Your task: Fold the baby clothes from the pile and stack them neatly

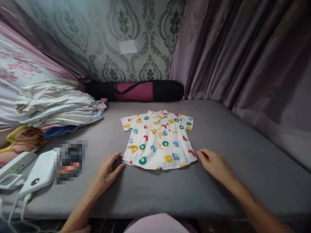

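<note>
A small short-sleeved shirt (155, 140), white with red, yellow, green and blue letter-like prints, lies flat and buttoned, its collar away from me. At its lower left corner is my left hand (109, 171), thumb and forefinger apart on either side of the hem's edge. My right hand (213, 165) is at the lower right corner, thumb and fingers drawn together in a pinch at the side edge. How much cloth is between those fingertips is hard to see.
Grey bed sheet (155, 197) lies under everything. Left are piled clothes (58, 103), a yellow printed item (24, 137), a power strip (20, 163), a white power bank (40, 171) with cables, and a blurred-out object (70, 161). A black and maroon long bag (134, 90) lies against the wall; curtains hang right.
</note>
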`<control>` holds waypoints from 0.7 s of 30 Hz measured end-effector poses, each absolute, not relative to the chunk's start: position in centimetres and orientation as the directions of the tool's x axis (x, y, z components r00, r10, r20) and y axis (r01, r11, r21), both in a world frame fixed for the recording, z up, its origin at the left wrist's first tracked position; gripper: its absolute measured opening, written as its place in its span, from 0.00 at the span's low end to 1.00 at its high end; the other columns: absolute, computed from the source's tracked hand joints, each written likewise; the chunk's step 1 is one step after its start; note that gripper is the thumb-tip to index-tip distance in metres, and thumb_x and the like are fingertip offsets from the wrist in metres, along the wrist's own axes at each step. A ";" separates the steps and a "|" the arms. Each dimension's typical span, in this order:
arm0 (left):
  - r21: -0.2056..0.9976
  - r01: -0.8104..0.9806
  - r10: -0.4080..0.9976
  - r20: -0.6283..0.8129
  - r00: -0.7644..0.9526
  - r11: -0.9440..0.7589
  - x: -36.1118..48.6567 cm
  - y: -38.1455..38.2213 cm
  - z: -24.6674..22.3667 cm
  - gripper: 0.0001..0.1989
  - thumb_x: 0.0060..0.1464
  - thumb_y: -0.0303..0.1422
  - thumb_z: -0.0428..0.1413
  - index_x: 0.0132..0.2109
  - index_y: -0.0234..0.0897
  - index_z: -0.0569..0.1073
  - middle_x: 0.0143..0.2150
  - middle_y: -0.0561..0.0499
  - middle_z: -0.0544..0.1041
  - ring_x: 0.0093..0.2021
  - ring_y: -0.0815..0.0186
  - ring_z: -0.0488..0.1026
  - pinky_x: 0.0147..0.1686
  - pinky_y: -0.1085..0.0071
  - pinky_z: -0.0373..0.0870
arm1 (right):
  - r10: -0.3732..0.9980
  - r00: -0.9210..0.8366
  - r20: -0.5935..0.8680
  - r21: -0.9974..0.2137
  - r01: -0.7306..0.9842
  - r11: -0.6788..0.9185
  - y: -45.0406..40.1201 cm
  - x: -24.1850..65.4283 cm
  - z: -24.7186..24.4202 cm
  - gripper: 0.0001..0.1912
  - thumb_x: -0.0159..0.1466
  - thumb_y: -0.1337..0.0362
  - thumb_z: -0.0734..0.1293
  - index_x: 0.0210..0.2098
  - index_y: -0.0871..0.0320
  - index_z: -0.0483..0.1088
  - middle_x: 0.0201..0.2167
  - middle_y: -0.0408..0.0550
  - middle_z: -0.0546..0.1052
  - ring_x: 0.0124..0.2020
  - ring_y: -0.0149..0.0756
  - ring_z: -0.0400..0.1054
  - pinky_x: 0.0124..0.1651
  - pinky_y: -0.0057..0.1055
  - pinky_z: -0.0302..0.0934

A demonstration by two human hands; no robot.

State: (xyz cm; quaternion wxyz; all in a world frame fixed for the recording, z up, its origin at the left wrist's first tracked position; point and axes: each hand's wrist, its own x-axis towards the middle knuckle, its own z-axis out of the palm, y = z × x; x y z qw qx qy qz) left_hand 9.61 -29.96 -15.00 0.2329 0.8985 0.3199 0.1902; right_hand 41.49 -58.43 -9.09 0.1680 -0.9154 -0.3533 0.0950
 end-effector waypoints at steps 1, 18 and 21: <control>0.569 0.497 0.695 0.197 0.691 -0.656 10.0 -30.2 -15.0 0.22 0.55 0.46 0.52 0.53 0.40 0.69 0.47 0.46 0.76 0.46 0.57 0.72 0.48 0.58 0.69 | 0.633 0.771 -0.072 -0.324 0.582 -0.746 -58.4 42.2 -9.7 0.18 0.67 0.53 0.55 0.35 0.54 0.72 0.32 0.48 0.78 0.32 0.41 0.72 0.32 0.32 0.57; 0.582 0.575 0.788 0.204 0.581 -0.575 13.1 -31.5 -14.5 0.13 0.59 0.35 0.45 0.45 0.39 0.72 0.32 0.51 0.73 0.33 0.64 0.69 0.37 0.68 0.66 | 0.600 0.793 -0.104 -0.438 0.505 -0.744 -56.3 42.1 -11.7 0.14 0.62 0.51 0.57 0.29 0.53 0.63 0.21 0.44 0.73 0.22 0.36 0.67 0.27 0.29 0.54; 0.544 0.568 0.754 0.206 0.624 -0.618 12.7 -31.5 -14.1 0.15 0.63 0.37 0.41 0.50 0.40 0.68 0.35 0.50 0.74 0.35 0.64 0.70 0.37 0.69 0.66 | 0.590 0.798 -0.123 -0.574 0.428 -0.698 -56.2 42.5 -11.9 0.15 0.60 0.49 0.59 0.35 0.54 0.64 0.21 0.42 0.74 0.18 0.34 0.65 0.25 0.29 0.55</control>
